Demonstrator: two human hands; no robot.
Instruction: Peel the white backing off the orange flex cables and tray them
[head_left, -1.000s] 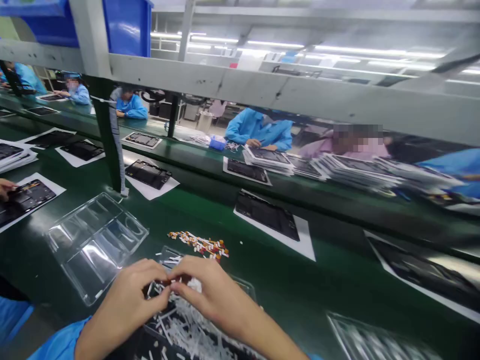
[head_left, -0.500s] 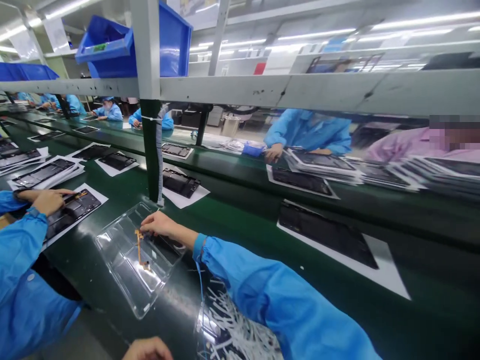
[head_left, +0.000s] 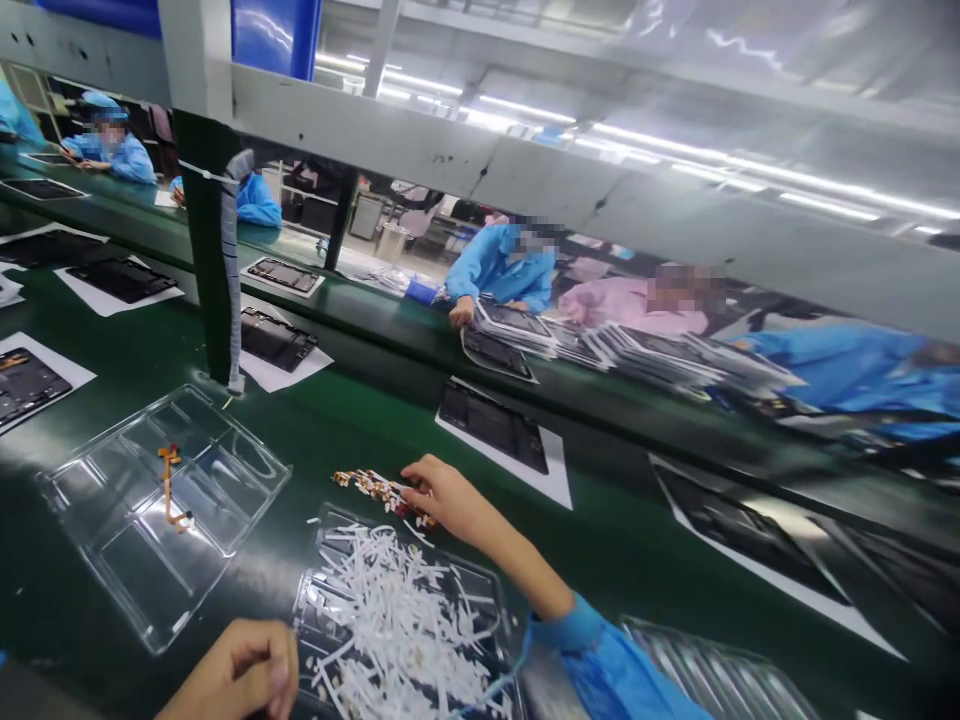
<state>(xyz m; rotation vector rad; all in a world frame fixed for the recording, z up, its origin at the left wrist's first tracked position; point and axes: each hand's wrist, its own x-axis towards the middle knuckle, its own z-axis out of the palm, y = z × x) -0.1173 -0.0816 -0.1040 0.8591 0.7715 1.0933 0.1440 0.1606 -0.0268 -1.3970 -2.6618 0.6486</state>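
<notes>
Two trays: left tray [head_left: 120,540] holds flex cable [head_left: 169,488], right tray [head_left: 330,520] white strips [head_left: 397,610].

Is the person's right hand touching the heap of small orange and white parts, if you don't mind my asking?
Touching: the head view shows the right hand resting on the end of the heap of small parts.

Small orange-white strips [head_left: 375,488] — loosely heaped
</notes>
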